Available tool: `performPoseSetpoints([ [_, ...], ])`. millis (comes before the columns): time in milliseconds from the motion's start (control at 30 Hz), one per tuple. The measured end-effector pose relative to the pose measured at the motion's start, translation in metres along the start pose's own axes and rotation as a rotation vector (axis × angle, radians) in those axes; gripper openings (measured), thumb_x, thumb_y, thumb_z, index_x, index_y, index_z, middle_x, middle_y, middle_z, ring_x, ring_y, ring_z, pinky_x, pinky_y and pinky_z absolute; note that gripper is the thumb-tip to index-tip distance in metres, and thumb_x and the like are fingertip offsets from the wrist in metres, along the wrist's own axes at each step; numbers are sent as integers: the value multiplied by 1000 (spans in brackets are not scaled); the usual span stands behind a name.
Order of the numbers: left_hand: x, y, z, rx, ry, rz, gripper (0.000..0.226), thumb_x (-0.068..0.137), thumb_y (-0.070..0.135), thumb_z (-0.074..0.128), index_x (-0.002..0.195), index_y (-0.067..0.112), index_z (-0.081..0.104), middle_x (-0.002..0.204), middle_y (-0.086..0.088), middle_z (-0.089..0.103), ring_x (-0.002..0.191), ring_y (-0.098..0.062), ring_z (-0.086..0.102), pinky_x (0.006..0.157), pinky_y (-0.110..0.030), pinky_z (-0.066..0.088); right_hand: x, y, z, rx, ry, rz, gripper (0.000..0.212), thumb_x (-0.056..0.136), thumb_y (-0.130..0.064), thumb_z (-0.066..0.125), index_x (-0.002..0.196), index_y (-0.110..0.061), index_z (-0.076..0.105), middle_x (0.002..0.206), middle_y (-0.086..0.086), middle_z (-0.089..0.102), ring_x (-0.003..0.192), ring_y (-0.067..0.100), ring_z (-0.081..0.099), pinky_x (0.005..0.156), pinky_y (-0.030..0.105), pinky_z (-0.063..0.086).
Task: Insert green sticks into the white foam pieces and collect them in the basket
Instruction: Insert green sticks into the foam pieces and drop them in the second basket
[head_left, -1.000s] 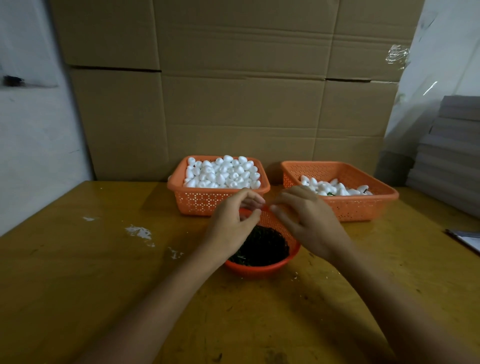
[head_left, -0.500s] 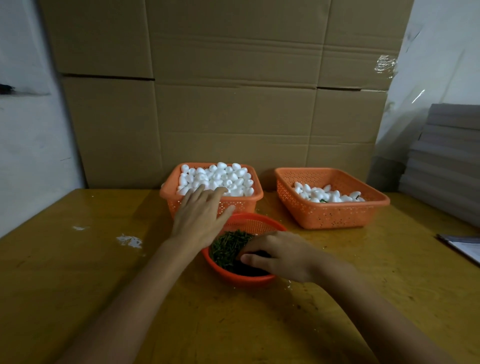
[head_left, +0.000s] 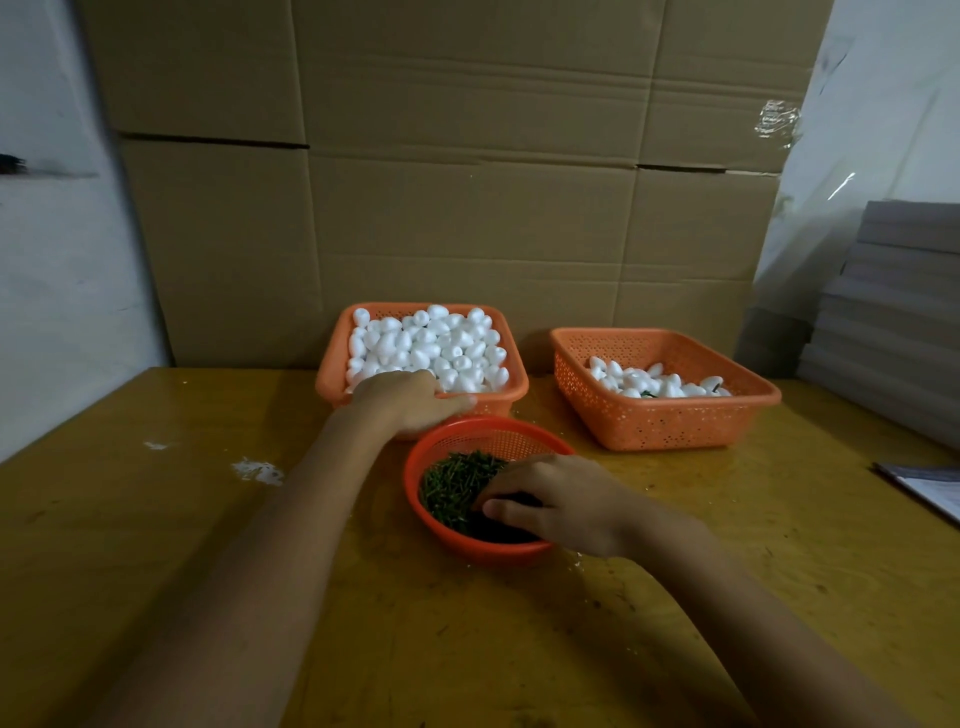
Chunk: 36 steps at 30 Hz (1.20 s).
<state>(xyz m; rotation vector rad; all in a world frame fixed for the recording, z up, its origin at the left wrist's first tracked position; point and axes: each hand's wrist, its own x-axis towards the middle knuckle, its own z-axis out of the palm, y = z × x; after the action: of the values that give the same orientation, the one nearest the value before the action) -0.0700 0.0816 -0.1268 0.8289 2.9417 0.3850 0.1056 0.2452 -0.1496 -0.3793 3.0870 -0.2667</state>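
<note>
A square orange basket at the back holds a heap of white foam pieces. My left hand lies over its front rim, thumb along the rim, fingertips hidden among the foam. In front stands a round orange bowl of green sticks. My right hand is inside the bowl, its fingers and thumb curled together down on the sticks. A second orange basket at the right holds some foam pieces with bits of green showing among them.
Everything sits on a yellow wooden table with white crumbs at the left. Cardboard boxes wall off the back. Grey stacked sheets stand at the right, and papers lie at the right table edge.
My hands parted from above the bowl. The left one went forward into the foam basket; the right one dropped into the bowl of sticks and stays there.
</note>
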Motion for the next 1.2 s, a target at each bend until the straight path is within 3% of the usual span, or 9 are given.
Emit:
performPoseSetpoints([
  [133, 2, -1, -2, -91, -52, 5, 70, 93, 79, 48, 106, 13, 68, 97, -1, 69, 84, -16, 65, 72, -34, 42, 0, -1, -1, 5, -6, 4, 37, 109, -44, 45, 137, -31, 65, 140, -12, 63, 126, 10, 56, 102, 38, 46],
  [400, 8, -10, -1, -401, -32, 80, 52, 94, 67, 60, 68, 22, 51, 69, 0, 52, 70, -18, 51, 76, -39, 43, 0, 1, 1, 11, -3, 12, 37, 109, -45, 45, 136, -31, 66, 139, -12, 63, 124, 11, 57, 101, 40, 47],
  [467, 8, -12, -1, -574, 93, 153, 48, 95, 50, 70, 66, 14, 60, 73, 2, 53, 71, -15, 53, 75, -37, 42, 0, 2, 1, 10, -2, 12, 36, 109, -45, 45, 136, -32, 66, 139, -12, 63, 124, 11, 57, 101, 39, 47],
  [567, 2, -10, -3, -858, 380, 185, 10, 88, 27, 84, 80, 21, 80, 95, 9, 72, 99, -9, 69, 95, -35, 54, 0, 2, 2, 4, 5, 9, 35, 109, -45, 46, 135, -32, 66, 138, -12, 64, 124, 11, 57, 100, 39, 47],
  [733, -13, -2, -2, -1085, 643, -40, 16, 70, 25, 95, 75, 20, 81, 85, 5, 81, 91, -14, 78, 96, -45, 59, 1, 2, 2, 3, 1, 7, 35, 109, -45, 46, 135, -33, 66, 137, -14, 64, 123, 11, 58, 99, 40, 48],
  [833, -18, 9, -1, -1278, 601, -45, 21, 72, 4, 93, 77, 13, 74, 84, -5, 79, 87, -24, 78, 88, -41, 64, 1, 1, 2, 4, 9, 7, 34, 109, -45, 46, 134, -34, 67, 136, -14, 65, 122, 11, 59, 99, 40, 48],
  [933, -23, 17, -2, -1596, 423, 42, 26, 80, -8, 83, 97, 9, 73, 87, -1, 80, 90, -20, 76, 76, -31, 65, 0, 1, 2, 5, 17, 5, 34, 109, -45, 47, 134, -33, 67, 137, -15, 64, 123, 10, 59, 99, 39, 48],
  [1033, -33, 24, 2, -1697, 227, 127, 35, 87, -6, 77, 119, 7, 72, 111, -8, 80, 102, -21, 76, 77, -34, 62, -1, 2, 2, 2, 15, -3, 35, 109, -45, 46, 134, -32, 67, 137, -13, 65, 122, 11, 59, 98, 38, 48],
  [1200, -48, 34, 18, -1727, 73, 269, 26, 92, -5, 72, 117, 2, 74, 117, -16, 78, 109, -24, 76, 87, -33, 62, 0, 0, 1, 6, 24, -9, 36, 109, -45, 46, 135, -31, 66, 136, -12, 65, 121, 12, 59, 99, 39, 48],
])
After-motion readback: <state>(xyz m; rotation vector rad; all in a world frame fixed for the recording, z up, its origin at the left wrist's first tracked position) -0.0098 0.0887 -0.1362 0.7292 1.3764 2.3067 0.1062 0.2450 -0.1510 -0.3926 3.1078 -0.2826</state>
